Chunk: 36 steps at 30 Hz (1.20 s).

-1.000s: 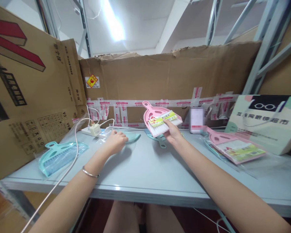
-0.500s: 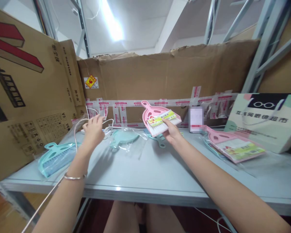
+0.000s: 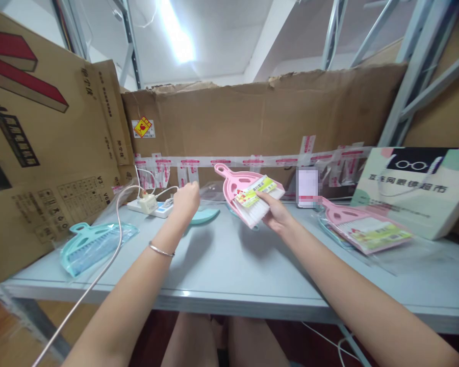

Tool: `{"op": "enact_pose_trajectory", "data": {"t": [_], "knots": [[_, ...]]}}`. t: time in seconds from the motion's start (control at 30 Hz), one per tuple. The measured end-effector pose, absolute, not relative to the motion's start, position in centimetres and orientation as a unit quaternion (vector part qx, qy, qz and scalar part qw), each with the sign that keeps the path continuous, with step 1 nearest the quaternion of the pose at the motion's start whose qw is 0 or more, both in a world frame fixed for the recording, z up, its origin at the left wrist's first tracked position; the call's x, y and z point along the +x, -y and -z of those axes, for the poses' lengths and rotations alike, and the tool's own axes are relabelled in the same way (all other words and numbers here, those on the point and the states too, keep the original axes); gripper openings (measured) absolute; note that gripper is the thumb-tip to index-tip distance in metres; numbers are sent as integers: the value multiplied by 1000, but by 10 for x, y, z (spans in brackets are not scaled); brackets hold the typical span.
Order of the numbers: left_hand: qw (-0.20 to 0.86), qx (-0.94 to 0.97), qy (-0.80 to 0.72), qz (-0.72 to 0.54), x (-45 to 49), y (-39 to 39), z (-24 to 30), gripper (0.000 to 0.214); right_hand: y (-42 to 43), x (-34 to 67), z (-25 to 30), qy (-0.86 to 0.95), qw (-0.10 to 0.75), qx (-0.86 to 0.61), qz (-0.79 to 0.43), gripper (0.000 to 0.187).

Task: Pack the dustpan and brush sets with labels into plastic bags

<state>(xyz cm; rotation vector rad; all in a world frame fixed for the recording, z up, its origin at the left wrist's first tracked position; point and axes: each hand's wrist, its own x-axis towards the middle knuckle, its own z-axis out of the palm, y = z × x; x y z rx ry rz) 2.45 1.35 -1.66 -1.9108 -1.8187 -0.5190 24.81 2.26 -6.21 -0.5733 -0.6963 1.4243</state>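
The right hand (image 3: pixel 277 214) grips the pink dustpan set (image 3: pixel 252 192), best held steady; left of it, the left hand (image 3: pixel 187 199) (closed, seemingly on clear film (image 3: pixel 212 191)) needs gentleness.

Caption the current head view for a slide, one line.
Right hand holding a pink dustpan-and-brush set above a grey table, left hand near a teal dustpan.

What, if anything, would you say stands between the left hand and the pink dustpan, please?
Only clear plastic shows between the left hand and the pink dustpan that the right hand holds; whether the left hand grips that plastic, I cannot tell. The teal dustpan lies lower, on the table.
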Motion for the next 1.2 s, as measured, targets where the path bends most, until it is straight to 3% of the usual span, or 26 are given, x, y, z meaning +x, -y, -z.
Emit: {"op": "enact_pose_trajectory", "data": {"t": [0.23,0.53,0.8,1.03,1.2], "knots": [[200,-679,646,286,21,-16,35,23,-9,246,71,361,601,-345,-624,23],[220,-744,562,287,40,-7,43,22,-2,232,72,388,585,-371,-608,23],[239,-776,526,253,54,0,48,24,-2,221,74,308,628,-349,-624,18],[284,-826,423,240,57,5,49,30,-2,209,82,294,605,-325,-665,18],[273,-814,440,265,53,5,49,25,-4,209,79,226,663,-293,-651,18]]}}
